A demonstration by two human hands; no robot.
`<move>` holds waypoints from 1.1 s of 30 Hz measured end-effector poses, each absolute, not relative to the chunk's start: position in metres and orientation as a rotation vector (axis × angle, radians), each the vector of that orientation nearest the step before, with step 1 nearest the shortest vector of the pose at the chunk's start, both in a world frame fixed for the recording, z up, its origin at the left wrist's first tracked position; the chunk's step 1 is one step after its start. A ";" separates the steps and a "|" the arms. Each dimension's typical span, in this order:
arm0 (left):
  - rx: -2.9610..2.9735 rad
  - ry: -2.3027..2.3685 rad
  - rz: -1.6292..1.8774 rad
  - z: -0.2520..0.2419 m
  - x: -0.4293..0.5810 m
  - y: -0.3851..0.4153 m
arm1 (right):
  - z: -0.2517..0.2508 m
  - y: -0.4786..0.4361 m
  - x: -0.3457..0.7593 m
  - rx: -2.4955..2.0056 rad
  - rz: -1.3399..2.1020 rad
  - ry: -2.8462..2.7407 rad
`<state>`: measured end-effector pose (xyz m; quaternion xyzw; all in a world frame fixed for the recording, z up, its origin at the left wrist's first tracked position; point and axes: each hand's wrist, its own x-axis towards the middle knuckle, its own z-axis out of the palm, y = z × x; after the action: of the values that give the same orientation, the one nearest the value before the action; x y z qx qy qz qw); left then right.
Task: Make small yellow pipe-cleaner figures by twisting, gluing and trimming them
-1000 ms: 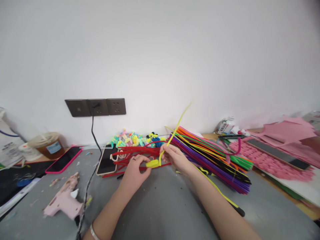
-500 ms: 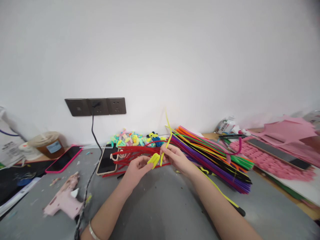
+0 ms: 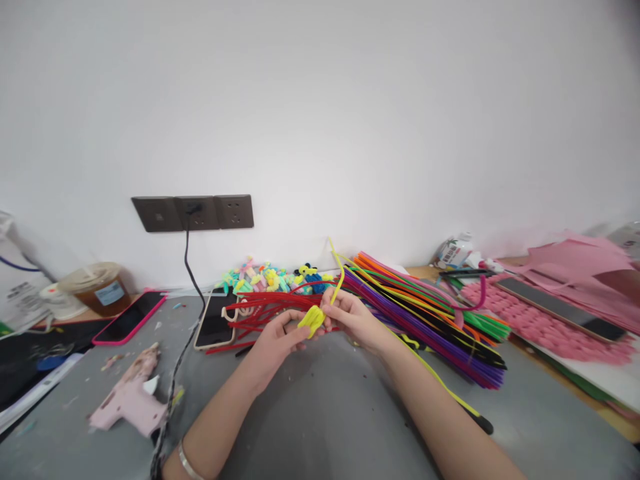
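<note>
Between my two hands is a yellow pipe cleaner point(image 3: 313, 321), folded into a bundle of several loops, with one loose end rising up past my right fingers. My left hand point(image 3: 281, 339) is closed on the looped bundle from the left, thumb in front. From the right, my right hand point(image 3: 352, 319) pinches the pipe cleaner where its free end leaves the bundle. The fingertips of both hands almost meet. Behind them lie red pipe cleaners point(image 3: 260, 303), and to the right a thick bundle of purple pipe cleaners point(image 3: 415, 327) with black, orange and green ones.
A pink glue gun point(image 3: 133, 400) and a black cord point(image 3: 175, 373) lie at left, near a pink-edged phone point(image 3: 131, 319) and a lidded drink cup point(image 3: 103, 293). Small pastel pieces point(image 3: 260, 277) are heaped by the wall. A pink woven mat point(image 3: 545, 320) bears another phone point(image 3: 560, 308).
My right hand has moved slightly left and closer to the looped bundle. The loose yellow end now stands lower, and its lower tip no longer shows below my right fingers.
</note>
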<state>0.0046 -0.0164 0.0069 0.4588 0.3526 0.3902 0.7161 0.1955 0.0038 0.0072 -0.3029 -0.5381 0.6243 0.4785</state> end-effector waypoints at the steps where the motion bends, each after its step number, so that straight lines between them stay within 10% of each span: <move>1: 1.029 0.775 0.859 0.006 0.004 -0.016 | 0.007 0.004 0.195 -0.727 1.539 -1.304; 33: 1.054 0.896 1.103 -0.003 0.006 -0.010 | 0.006 0.003 0.192 -0.739 1.428 -1.405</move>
<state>0.0058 -0.0103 -0.0031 0.4611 0.3916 0.4825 0.6334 0.1916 0.0032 0.0063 -0.3031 -0.5763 0.5860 0.4823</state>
